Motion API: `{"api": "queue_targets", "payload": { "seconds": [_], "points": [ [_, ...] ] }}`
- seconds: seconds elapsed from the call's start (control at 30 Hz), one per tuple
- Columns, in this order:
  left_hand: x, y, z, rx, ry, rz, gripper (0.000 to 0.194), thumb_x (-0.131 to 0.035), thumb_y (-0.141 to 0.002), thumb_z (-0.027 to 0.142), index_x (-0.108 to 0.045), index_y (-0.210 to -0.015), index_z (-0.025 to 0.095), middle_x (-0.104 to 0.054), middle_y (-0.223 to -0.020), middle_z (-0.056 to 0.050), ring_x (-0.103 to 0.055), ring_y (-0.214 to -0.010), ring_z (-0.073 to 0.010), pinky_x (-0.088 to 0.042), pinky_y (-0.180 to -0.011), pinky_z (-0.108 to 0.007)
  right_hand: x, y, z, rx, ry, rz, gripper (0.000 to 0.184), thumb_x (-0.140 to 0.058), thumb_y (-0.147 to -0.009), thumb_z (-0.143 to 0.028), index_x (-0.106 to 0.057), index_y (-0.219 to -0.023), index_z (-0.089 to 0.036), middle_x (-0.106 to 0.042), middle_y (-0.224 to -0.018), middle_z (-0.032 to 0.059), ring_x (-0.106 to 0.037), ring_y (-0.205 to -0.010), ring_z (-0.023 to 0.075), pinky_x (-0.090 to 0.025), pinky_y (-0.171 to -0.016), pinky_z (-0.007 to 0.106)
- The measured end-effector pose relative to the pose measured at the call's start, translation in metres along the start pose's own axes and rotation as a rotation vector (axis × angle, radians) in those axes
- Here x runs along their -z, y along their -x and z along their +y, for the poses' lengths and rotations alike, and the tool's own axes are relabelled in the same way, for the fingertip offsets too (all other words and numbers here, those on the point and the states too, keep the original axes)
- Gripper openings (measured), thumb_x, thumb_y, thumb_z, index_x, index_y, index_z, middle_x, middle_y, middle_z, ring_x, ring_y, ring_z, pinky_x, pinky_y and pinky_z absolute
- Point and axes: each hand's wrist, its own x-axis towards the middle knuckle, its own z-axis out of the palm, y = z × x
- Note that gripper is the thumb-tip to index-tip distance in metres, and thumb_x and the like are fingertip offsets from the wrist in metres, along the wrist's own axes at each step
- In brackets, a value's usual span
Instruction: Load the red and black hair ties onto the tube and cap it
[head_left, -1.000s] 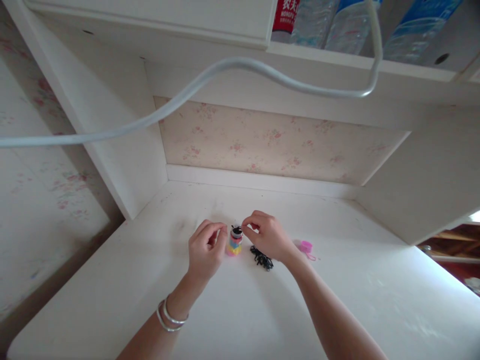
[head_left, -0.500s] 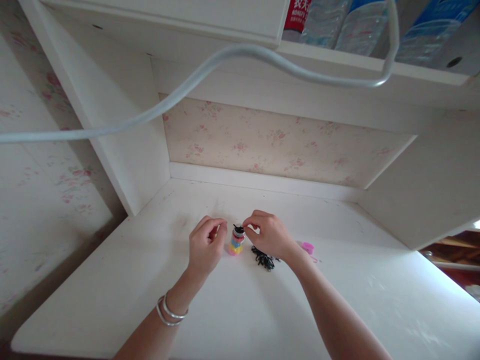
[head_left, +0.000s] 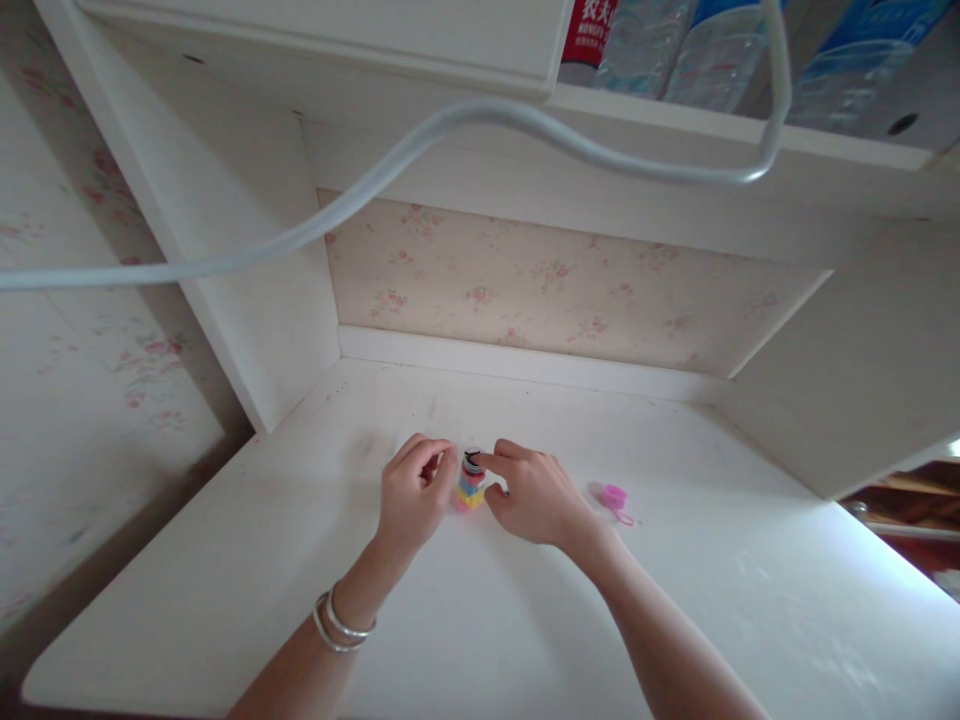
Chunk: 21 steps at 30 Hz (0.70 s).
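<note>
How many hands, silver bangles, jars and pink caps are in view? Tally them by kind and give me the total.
Hands: 2 (left hand, right hand)
Silver bangles: 2
Jar: 1
Pink cap: 1
Total: 6

Jar [head_left: 470, 492] stood on the desk [head_left: 450, 620] between two hands, with bands [head_left: 472, 458] held in its mouth.
The left hand [head_left: 416, 490] is placed just left of the jar, the right hand [head_left: 532, 495] just right, one fingertip at the mouth; farther right, the cap [head_left: 614, 497] is laid on the desk. Bottles [head_left: 712, 60] are kept on the shelf [head_left: 720, 122] above, at far right.
</note>
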Motion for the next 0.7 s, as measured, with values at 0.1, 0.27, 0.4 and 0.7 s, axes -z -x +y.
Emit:
{"api": "queue_targets", "payload": {
  "seconds": [0.1,0.27,0.4,0.7],
  "points": [
    [0.0,-0.001,0.0,-0.009,-0.015,-0.001,0.015,-0.055,-0.085,0.023,-0.066,-0.079,0.017,-0.054,-0.068,0.001,-0.046,-0.056,-0.009,-0.037,-0.052,-0.021,0.0,-0.004,-0.002,-0.021,0.002,-0.011,0.044,-0.047,-0.077,-0.021,-0.06,-0.118,-0.03,-0.063,-0.099,0.002,-0.061,-0.082,0.0182,-0.033,-0.065,0.027],
    [0.0,0.001,0.001,-0.004,-0.011,-0.009,0.015,-0.055,-0.086,0.024,-0.066,-0.079,0.018,-0.054,-0.068,0.001,-0.047,-0.057,-0.0092,-0.037,-0.053,-0.021,-0.003,-0.005,-0.001,-0.016,-0.01,0.014,0.038,-0.047,-0.08,-0.021,-0.064,-0.113,-0.031,-0.064,-0.096,0.0017,-0.061,-0.08,0.0175,-0.033,-0.064,0.027],
    [-0.001,0.001,0.001,-0.001,0.002,-0.012,0.015,-0.055,-0.087,0.024,-0.066,-0.08,0.018,-0.055,-0.069,0.001,-0.047,-0.057,-0.0093,-0.037,-0.053,-0.022,-0.005,-0.002,0.004,0.005,-0.04,0.081,0.034,-0.049,-0.085,-0.024,-0.065,-0.114,-0.032,-0.064,-0.091,0.0014,-0.061,-0.079,0.0161,-0.034,-0.064,0.026],
    [-0.002,0.0,0.0,-0.008,0.003,-0.014,0.015,-0.055,-0.086,0.024,-0.067,-0.079,0.018,-0.054,-0.068,0.001,-0.047,-0.056,-0.009,-0.038,-0.052,-0.021,-0.011,0.0,0.01,0.033,-0.113,0.201,0.028,-0.053,-0.088,-0.028,-0.066,-0.113,-0.032,-0.064,-0.089,0.0004,-0.06,-0.073,0.0132,-0.036,-0.064,0.024]
  ]
}}
